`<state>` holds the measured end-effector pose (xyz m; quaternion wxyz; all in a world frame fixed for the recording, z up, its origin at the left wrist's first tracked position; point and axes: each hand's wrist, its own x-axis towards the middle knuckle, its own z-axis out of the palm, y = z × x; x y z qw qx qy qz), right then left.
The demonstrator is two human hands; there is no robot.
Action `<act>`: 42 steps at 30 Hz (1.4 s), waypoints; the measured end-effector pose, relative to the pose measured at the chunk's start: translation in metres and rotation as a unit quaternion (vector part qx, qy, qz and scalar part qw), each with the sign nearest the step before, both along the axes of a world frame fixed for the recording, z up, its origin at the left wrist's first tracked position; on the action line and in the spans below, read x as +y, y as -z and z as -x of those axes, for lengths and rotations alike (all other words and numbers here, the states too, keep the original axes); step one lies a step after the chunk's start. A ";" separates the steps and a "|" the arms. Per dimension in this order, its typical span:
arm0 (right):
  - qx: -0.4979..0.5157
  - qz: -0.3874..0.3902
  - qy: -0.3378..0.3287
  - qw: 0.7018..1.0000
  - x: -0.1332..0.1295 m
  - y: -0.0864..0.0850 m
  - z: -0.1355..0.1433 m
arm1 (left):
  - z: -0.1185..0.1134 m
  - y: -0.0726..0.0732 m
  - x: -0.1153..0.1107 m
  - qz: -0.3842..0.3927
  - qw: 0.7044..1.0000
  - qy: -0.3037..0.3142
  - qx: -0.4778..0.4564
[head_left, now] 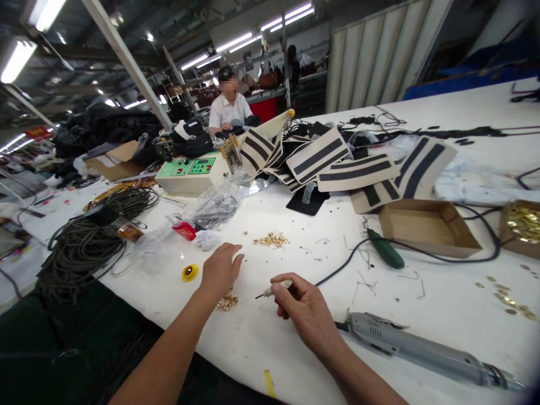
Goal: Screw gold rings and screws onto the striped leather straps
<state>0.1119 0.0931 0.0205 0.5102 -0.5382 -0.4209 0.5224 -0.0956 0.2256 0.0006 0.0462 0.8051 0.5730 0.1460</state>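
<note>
My left hand hovers over the white table, fingers loosely bent and thumb apart, and nothing shows in it. Beside and partly behind its wrist lies a small cluster of gold metal fittings. In my right hand is a slim pointed tool with a pale handle, gripped between thumb and fingers. Its thin dark tip points left toward that cluster. Farther back sits a second pile of small gold pieces. A round yellow container with a dark centre stands left of my left hand.
A grey electric screwdriver lies right of my right forearm. Behind it are a green-handled tool, a cardboard tray and gold discs. Striped panels, a control box and coiled cord surround the workspace. A person sits opposite.
</note>
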 end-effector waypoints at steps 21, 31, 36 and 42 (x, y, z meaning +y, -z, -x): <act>0.101 -0.039 0.050 0.993 0.000 -0.008 -0.008 | -0.030 0.000 -0.073 0.066 0.951 -0.095 -0.287; 0.011 -0.057 0.014 0.998 -0.006 0.002 0.004 | -0.043 0.024 -0.147 0.180 0.775 -0.136 -0.590; -0.059 -0.056 0.011 0.997 -0.007 -0.001 0.007 | -0.040 0.032 -0.149 0.186 0.742 -0.135 -0.630; -0.088 -0.062 -0.005 0.994 -0.005 0.002 0.008 | -0.038 0.037 -0.150 0.177 0.748 -0.135 -0.625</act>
